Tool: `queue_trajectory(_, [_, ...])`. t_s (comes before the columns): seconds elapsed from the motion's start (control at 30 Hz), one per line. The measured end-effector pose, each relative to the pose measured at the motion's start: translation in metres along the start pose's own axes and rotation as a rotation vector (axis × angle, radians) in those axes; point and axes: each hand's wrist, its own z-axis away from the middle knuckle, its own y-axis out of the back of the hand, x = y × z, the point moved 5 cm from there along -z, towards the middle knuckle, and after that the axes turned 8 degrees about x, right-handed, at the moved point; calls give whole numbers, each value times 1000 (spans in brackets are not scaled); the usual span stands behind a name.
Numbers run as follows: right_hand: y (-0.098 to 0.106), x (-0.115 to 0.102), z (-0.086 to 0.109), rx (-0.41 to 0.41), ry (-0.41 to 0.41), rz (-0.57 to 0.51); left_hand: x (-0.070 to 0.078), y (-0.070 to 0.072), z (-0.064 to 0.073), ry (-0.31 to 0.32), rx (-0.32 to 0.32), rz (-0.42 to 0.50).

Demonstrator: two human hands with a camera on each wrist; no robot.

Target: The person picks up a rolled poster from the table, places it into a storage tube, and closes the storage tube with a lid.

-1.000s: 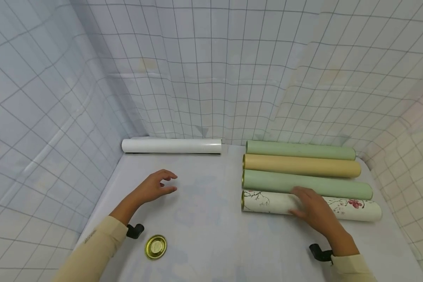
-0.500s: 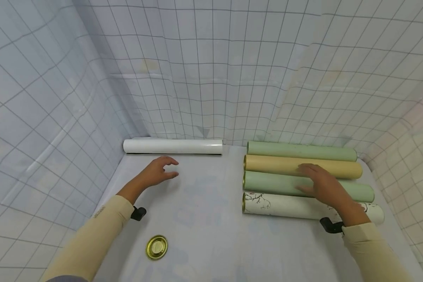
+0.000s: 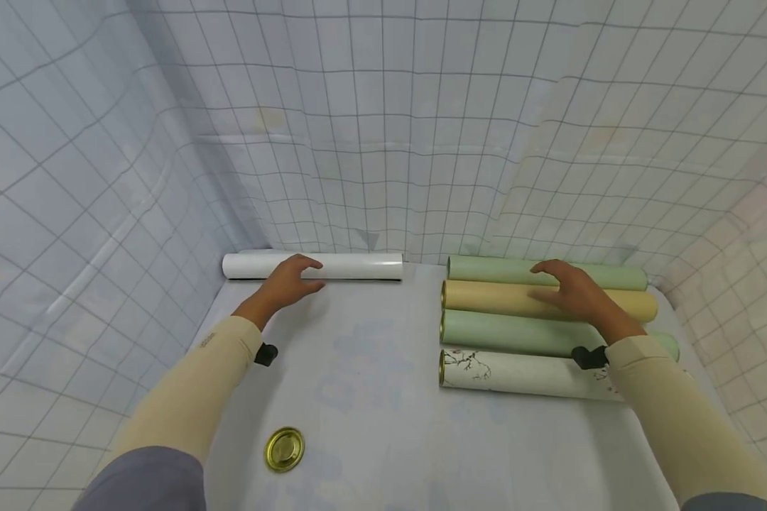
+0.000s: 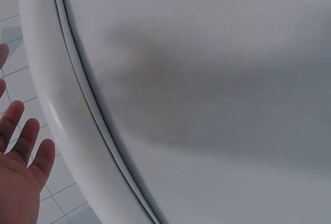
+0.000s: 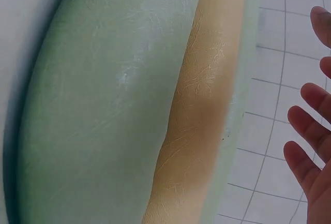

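Observation:
My left hand hovers at the near side of a glossy white roll lying along the back wall. Its fingers are spread and hold nothing; in the left wrist view the fingers stand apart from the white roll. On the right, my right hand is over the tan tube, with its fingertips above the far green tube. Nothing lies in it, and the right wrist view has its fingers loosely extended, away from the tan tube and the nearer green tube.
Towards me lie a second green tube and a white tube with a blossom-branch print, partly behind my right forearm. A round gold lid rests at the front left. Grid-patterned sheeting walls the table at the back and sides.
My left hand has moved forward to the white roll. My right hand has gone from the blossom-print tube over the green one to the tan and far green tubes. The tubes have stayed put.

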Motion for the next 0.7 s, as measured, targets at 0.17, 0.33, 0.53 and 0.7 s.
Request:
queue_trajectory(0.17, [-7, 14, -23, 3, -29, -3, -3, -8, -13, -9, 16, -79])
queue_trajectory(0.33, [-15, 26, -37, -11, -91, -33, -4, -16, -18, -12, 35, -214])
queue_trajectory(0.53, [-28, 25, -47, -41, -144, -69, -12, -30, -15, -25, 29, -317])
queue_trajectory(0.7, [-38, 21, -56, -46, -156, -89, -15, -36, -16, -22, 40, -414])
